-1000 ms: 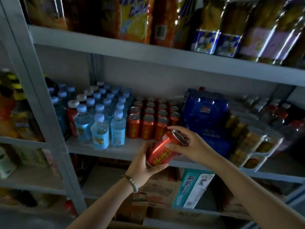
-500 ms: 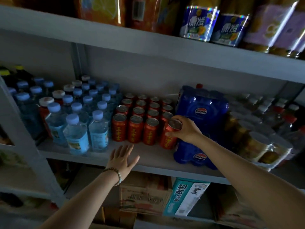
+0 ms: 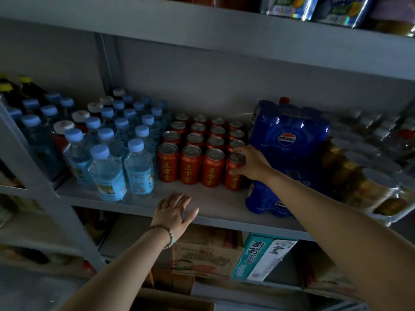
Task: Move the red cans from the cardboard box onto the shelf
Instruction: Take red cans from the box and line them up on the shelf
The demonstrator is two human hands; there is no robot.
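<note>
Several red cans [image 3: 190,163] with yellow lettering stand in rows on the grey shelf [image 3: 215,205]. My right hand [image 3: 252,162] grips the rightmost front can [image 3: 233,176], which stands upright on the shelf at the end of the front row. My left hand [image 3: 174,212] rests flat and open on the shelf's front edge, holding nothing. A corner of the cardboard box [image 3: 173,301] shows at the bottom edge; its inside is hidden.
Blue-capped water bottles [image 3: 107,153] crowd the shelf left of the cans. A blue Pepsi pack [image 3: 285,153] stands tight against the cans' right side, with jars [image 3: 368,176] beyond. Cartons [image 3: 206,254] sit on the lower shelf. A grey upright post [image 3: 45,194] stands at left.
My right hand carried the can from mid-air to the shelf and set it upright at the right end of the front row. My left hand let go and came down onto the shelf edge.
</note>
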